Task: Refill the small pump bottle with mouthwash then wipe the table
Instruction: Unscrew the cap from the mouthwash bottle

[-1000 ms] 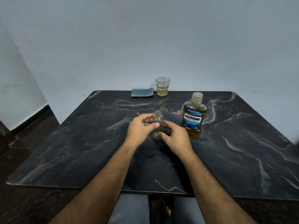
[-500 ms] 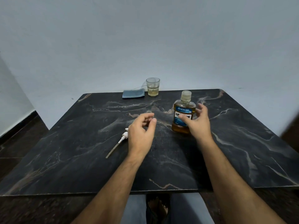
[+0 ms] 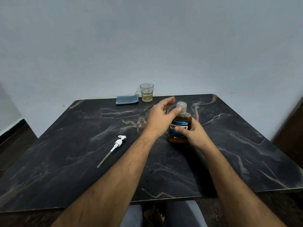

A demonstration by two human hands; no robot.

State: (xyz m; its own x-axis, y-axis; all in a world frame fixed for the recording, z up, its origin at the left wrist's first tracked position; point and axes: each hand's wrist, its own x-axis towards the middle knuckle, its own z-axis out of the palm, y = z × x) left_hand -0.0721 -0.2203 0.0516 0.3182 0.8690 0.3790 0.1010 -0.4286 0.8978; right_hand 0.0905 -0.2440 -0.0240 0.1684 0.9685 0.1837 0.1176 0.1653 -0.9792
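1. The right hand [image 3: 193, 136] has its fingers clamped round the labelled body of the mouthwash bottle [image 3: 180, 128], which stands upright on the bench [image 3: 246, 145] a little right of its middle. That grip most likely steadies the bottle so the cap can be turned.
2. The left hand [image 3: 159, 118] reaches across with fingers apart, the thumb tip touching the pale cap [image 3: 182, 107]; it has not closed round it yet, so I judge the cap is about to be unscrewed.
3. The small pump bottle [image 3: 141, 124] stands upright, open-necked and seemingly empty, just left of the left hand near the bench's middle, close enough for a short pour.
4. The pump head [image 3: 120, 141], with its long dip tube, lies flat toward the left edge, apart from the bottles and out of the pouring path.
5. A folded blue cloth [image 3: 127, 99] and a glass [image 3: 146, 92] holding a little pale liquid sit at the far edge, the cloth probably kept for wiping afterwards.
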